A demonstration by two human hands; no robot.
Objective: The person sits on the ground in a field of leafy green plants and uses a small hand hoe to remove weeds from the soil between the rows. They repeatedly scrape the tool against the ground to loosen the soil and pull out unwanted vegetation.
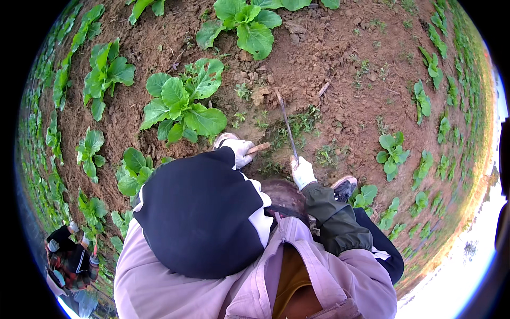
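Note:
My left hand (241,152), in a white glove, is closed around a short wooden handle (259,148) whose end sticks out to the right. My right hand (303,172), gloved likewise, grips the lower end of a thin dark rod (286,121). The rod's far end meets loose brown soil (275,85). Low green weeds (305,119) grow beside the rod, just right of it. A leafy vegetable plant (181,104), some leaves holed, stands beyond my left hand. My dark-clad knee (199,215) hides my left forearm.
More leafy plants (392,153) grow in rows on both sides. A large one (247,26) stands farther ahead. My right shoe (344,187) is beside a small plant. A brown rounded object (283,195) lies between my legs. Another person (71,259) is at the lower left.

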